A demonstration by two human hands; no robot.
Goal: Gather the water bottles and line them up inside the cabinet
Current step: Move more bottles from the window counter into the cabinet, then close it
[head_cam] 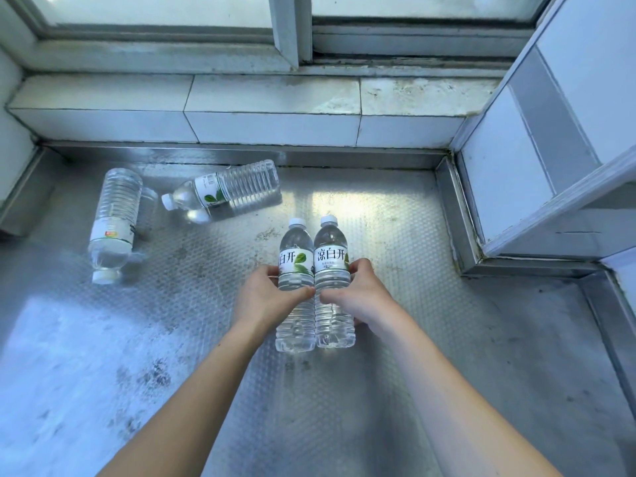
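1. Holding two bottles upright, side by side and touching, near the middle of the steel counter [395, 390], one in each hand
2. left hand [266, 297] is wrapped around the left bottle [295, 270], thumb across the front, fingers behind the label
3. right hand [361, 294] grasps the right bottle [331, 266] the same way, white caps pointing to 12 o'clock
4. two more bottles lie flat at about 10 o'clock: the far-left bottle [115, 218] with its cap toward 6, the tilted bottle [227, 191] with its cap toward 8
5. tiled ledge [241, 108] and window [292, 29] at 12 o'clock
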